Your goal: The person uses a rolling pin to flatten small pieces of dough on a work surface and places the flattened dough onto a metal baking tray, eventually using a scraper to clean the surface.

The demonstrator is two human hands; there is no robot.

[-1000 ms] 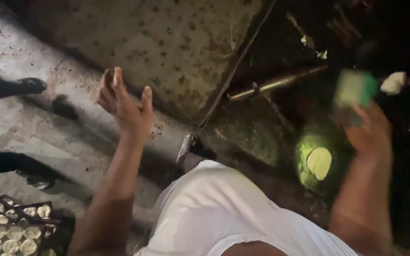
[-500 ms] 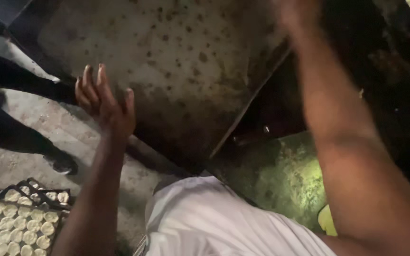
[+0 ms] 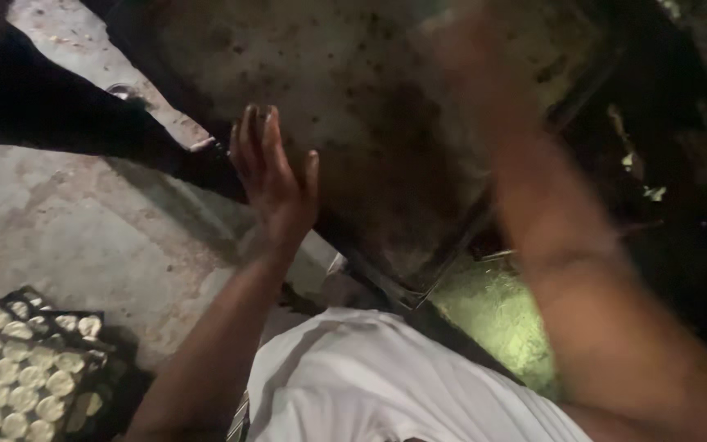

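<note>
the left hand's fingers [image 3: 257, 135] were held straight and close together, thumb apart, palm against the near edge of a large speckled metal sheet [image 3: 345, 90]. the left hand [image 3: 276, 176] gripped nothing. the right hand [image 3: 460, 41] was a blur over the sheet's far part; its fingers could not be made out. the sheet seemed steadied, not yet moved. its long axis ran diagonally, upper left to lower right. a black tray of pale discs [image 3: 26, 368] lay at lower left on the concrete floor [image 3: 67, 237].

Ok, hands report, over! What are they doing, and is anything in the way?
Left hand open, flat on big speckled metal sheet. Right hand raised, blurred, grip unclear. Dark tray of pale rounds lower left, apart.
</note>
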